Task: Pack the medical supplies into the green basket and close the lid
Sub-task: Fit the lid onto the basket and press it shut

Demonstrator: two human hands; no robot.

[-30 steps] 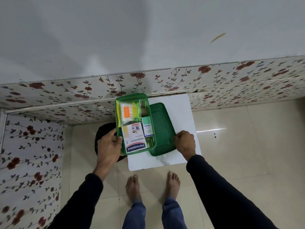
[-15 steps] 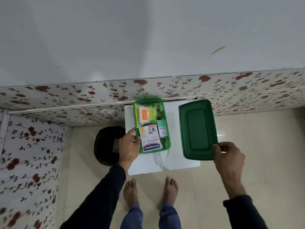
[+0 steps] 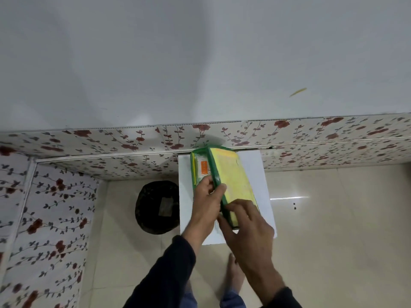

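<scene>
lid (image 3: 232,183) tilted over basket (image 3: 193,172) | right hand (image 3: 246,227) pinches its near edge to lower it | left hand (image 3: 205,204) clasps basket's rim (steadying, likely) | table (image 3: 255,174)

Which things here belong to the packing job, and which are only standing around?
Job: green basket; lid, tilted over the basket; orange-labelled packet inside; left hand and right hand, both at the lid's near edge.

Not the job: black round bin on the floor; white table.

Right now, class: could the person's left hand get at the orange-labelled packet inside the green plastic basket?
Probably yes: the left hand sits at the basket's open side, and the tilted green lid leaves the orange-labelled packet uncovered.
</scene>
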